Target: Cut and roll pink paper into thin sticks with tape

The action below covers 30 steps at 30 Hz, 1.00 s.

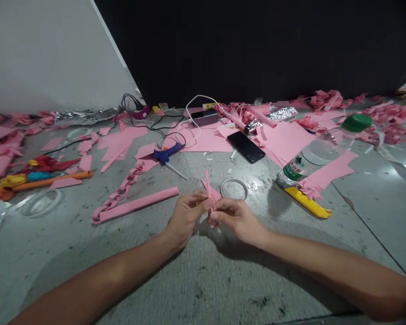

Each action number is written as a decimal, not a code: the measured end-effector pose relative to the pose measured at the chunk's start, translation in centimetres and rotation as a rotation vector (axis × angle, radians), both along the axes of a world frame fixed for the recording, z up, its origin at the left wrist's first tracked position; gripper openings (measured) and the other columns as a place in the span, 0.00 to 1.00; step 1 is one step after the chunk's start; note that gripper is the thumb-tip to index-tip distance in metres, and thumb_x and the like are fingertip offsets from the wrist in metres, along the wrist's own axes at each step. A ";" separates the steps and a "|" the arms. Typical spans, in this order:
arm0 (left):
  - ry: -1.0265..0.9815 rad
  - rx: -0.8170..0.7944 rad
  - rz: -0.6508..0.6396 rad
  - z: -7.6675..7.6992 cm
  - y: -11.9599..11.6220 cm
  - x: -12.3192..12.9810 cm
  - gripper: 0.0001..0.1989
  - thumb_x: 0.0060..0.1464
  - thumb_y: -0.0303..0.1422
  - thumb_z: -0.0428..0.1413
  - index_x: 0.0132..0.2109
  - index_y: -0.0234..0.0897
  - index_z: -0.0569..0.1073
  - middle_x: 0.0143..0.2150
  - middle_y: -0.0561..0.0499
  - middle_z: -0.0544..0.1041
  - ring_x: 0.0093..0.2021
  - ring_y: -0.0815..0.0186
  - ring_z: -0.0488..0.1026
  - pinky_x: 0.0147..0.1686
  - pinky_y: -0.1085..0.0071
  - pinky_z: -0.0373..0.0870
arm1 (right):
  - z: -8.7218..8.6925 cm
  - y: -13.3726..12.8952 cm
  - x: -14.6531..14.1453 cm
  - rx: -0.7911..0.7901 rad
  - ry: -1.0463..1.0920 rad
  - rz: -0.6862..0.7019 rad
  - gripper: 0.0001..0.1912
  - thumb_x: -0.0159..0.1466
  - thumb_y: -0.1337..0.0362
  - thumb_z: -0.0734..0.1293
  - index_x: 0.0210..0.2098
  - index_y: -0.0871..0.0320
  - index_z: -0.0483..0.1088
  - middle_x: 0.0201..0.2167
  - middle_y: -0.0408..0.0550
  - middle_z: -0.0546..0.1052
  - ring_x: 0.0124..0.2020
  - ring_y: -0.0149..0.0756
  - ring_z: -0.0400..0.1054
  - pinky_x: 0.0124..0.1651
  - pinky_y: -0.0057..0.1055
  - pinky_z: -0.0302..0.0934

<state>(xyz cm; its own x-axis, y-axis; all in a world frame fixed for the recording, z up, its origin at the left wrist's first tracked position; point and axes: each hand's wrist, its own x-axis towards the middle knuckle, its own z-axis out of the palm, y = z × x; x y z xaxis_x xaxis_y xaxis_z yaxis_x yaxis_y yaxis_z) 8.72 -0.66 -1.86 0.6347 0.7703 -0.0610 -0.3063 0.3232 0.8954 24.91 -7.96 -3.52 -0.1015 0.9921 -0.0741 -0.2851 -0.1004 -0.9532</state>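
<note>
At the middle, my left hand [188, 215] and my right hand [240, 220] meet fingertip to fingertip, both pinching a small piece of pink paper. A thin pink paper strip [207, 179] sticks up from between them. Behind the fingers shows a pointed pink paper scrap [214, 191]; whether it joins the strip I cannot tell. Just beyond my right fingers lies a roll of tape [245, 184]. Left of my left hand are a rolled pink paper tube [145, 202] and a looped pink paper chain [123, 190] touching its far end.
A blue glue gun [167, 154] lies beyond the hands. Nearby are a black phone [246, 147] and a power bank [205, 118] with cables. To the right, a tilted plastic bottle [320, 153] rests by a yellow cutter-like object [307, 203]. Crumpled pink paper [326, 100] lines the back.
</note>
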 end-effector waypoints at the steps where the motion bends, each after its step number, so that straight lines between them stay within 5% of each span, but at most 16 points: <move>1: -0.004 0.002 -0.021 -0.1 0.1 0.0 0.14 0.56 0.41 0.73 0.30 0.34 0.85 0.29 0.53 0.72 0.24 0.70 0.71 0.24 0.70 0.75 | 0.0 0.0 0.1 0.002 0.000 0.005 0.17 0.66 0.50 0.79 0.38 0.59 0.78 0.31 0.46 0.81 0.32 0.33 0.77 0.36 0.30 0.72; 12: 0.077 0.066 0.020 0.4 -0.1 0.1 0.10 0.51 0.39 0.75 0.31 0.38 0.87 0.30 0.51 0.77 0.27 0.65 0.75 0.28 0.68 0.75 | 0.8 -0.3 -0.2 0.017 -0.111 -0.108 0.16 0.66 0.49 0.78 0.37 0.57 0.82 0.25 0.44 0.80 0.26 0.32 0.73 0.33 0.31 0.70; 18: 0.106 0.067 0.188 0.7 0.4 -0.1 0.09 0.46 0.37 0.78 0.34 0.42 0.89 0.32 0.52 0.83 0.36 0.67 0.76 0.42 0.72 0.73 | 0.8 -0.6 -0.1 0.008 -0.162 -0.093 0.18 0.67 0.49 0.77 0.32 0.58 0.81 0.24 0.45 0.80 0.26 0.32 0.71 0.34 0.31 0.69; 26: 0.026 0.072 -0.014 0.3 1.3 -0.7 0.08 0.49 0.38 0.77 0.34 0.41 0.89 0.28 0.53 0.79 0.30 0.68 0.73 0.36 0.70 0.70 | 0.8 -0.1 0.7 0.067 -0.056 0.098 0.20 0.72 0.47 0.73 0.39 0.60 0.82 0.25 0.44 0.80 0.26 0.31 0.72 0.34 0.32 0.69; 30: 0.073 0.082 0.118 0.4 1.2 -0.5 0.10 0.45 0.38 0.78 0.29 0.40 0.87 0.31 0.51 0.81 0.34 0.66 0.74 0.40 0.68 0.73 | 0.5 0.1 0.6 0.006 0.027 0.028 0.17 0.65 0.51 0.80 0.42 0.57 0.79 0.25 0.41 0.80 0.24 0.30 0.73 0.32 0.30 0.69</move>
